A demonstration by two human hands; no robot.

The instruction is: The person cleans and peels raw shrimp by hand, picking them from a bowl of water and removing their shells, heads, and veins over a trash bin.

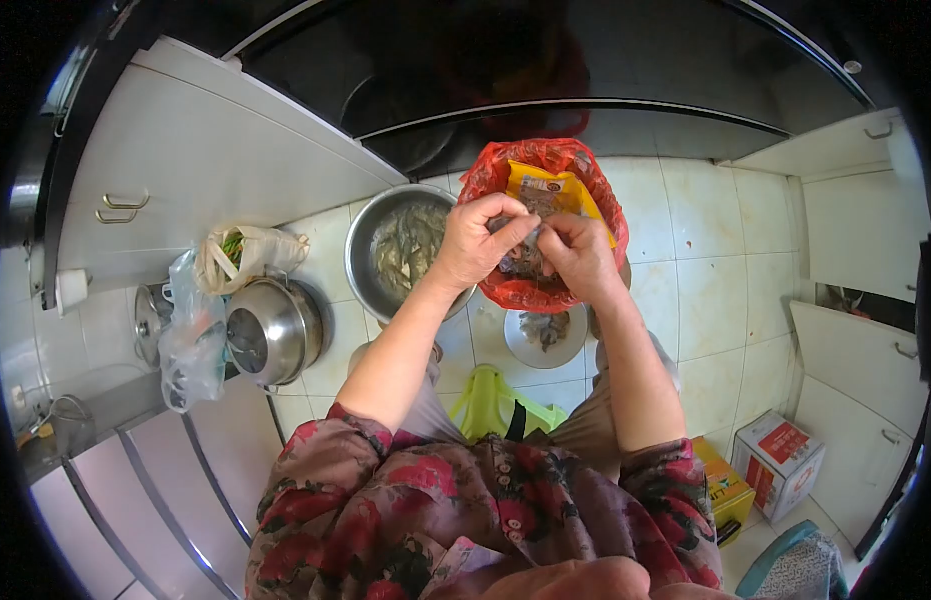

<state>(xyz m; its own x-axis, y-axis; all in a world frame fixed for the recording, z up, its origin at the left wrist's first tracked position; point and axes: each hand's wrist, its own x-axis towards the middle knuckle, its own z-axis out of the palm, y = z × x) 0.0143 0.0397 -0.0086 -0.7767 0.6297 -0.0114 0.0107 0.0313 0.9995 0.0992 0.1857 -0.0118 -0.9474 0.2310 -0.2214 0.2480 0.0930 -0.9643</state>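
Observation:
My left hand [483, 240] and my right hand [580, 256] meet over a red plastic bag [534, 297], which lines an open container. The fingers of both are pinched together at the fingertips; what they hold is too small and covered to make out. Inside the bag lie a yellow packet [594, 205] and dark, wet scraps. Left of my left hand stands a metal basin [360, 245] with several small greyish fish [408, 245] in it. Just below the bag, a white plate [526, 352] bears a small heap of grey pieces [548, 330].
A lidded steel pot [276, 330], a clear plastic bag [193, 345] and a cloth bag with greens [261, 258] stand on the left. White cabinets [201, 170] line the sides. Cardboard boxes [779, 462] sit at lower right. Something bright green [491, 400] lies between the knees.

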